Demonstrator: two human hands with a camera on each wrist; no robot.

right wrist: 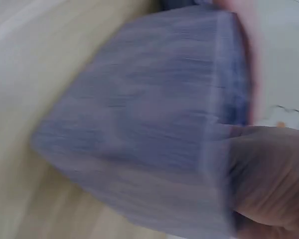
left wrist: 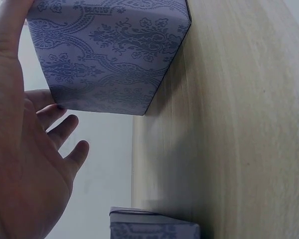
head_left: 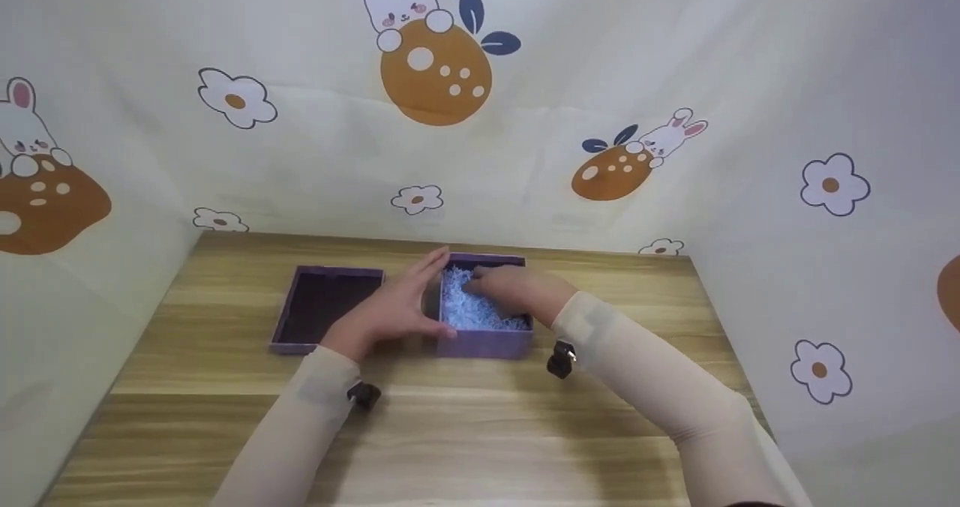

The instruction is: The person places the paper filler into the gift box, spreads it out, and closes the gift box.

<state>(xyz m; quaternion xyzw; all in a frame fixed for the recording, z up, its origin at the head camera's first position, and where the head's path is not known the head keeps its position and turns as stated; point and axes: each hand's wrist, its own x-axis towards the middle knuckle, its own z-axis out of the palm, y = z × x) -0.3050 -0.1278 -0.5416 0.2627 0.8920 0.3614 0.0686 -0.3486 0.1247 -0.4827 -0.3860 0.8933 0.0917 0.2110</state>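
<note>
Rectangular purple box (head_left: 484,344) near wood-grain surface's (head_left: 450,432) far edge | left hand (head_left: 396,306) touched it, spread | right hand (head_left: 521,289) inside, couldn't tell grip

The left hand (head_left: 397,304) is spread, its thumb (head_left: 436,328) well apart from the loosely extended fingers (head_left: 429,265). The right hand (head_left: 523,289) points leftward, its finger curl unclear. Both sleeved forearms (head_left: 652,372) slant inward.

The left hand (head_left: 394,309) touches the side of a purple box (head_left: 484,344). The right hand (head_left: 521,289) dips into fluffy blue bits (head_left: 465,310) inside. A purple lid (head_left: 330,308) lies upside down on the wooden table (head_left: 450,432).
</note>
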